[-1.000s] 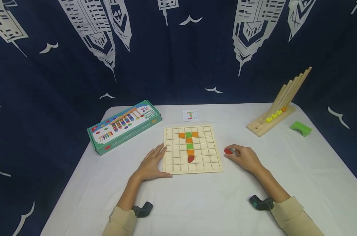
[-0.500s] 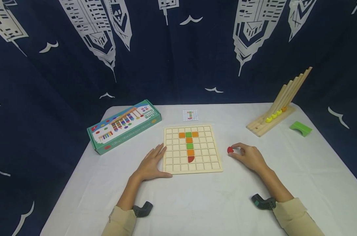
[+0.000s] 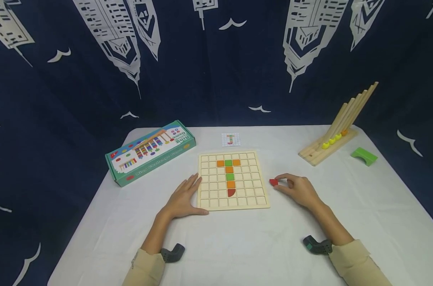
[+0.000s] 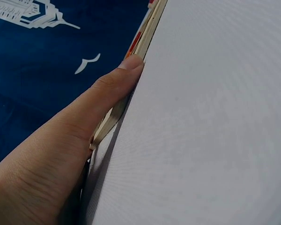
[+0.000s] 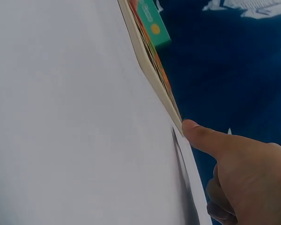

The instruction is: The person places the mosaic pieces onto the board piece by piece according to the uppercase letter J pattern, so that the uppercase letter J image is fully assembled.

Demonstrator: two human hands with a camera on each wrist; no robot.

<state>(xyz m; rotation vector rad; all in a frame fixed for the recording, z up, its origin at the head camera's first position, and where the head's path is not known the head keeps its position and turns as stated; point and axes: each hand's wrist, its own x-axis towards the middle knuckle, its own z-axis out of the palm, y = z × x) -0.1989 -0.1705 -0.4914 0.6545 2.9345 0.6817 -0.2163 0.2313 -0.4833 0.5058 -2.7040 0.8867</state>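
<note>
A square wooden grid board [image 3: 213, 202] lies on the white table, with orange and green squares forming a T and a red quarter-round tile [image 3: 231, 192] below the stem. My left hand [image 3: 182, 200] rests at the board's left edge, fingers spread and straight, thumb along the near corner; the left wrist view shows that thumb against the board's edge. Right of the board, my right hand [image 3: 298, 191] pinches a small red piece [image 3: 273, 182] between thumb and fingertips. In the right wrist view the thumb [image 5: 199, 133] shows, but the red piece is hidden.
Behind the board lies a small pattern card [image 3: 231, 139] showing a similar figure. A green game box [image 3: 152, 155] stands at the back left. To the right are a wooden peg stand [image 3: 314, 158] with yellow and orange beads and a green arch block [image 3: 364, 155].
My right hand shifted slightly right, then back left towards the board, and the red piece turned between its fingers. My left hand and the tiles on the board stayed put.
</note>
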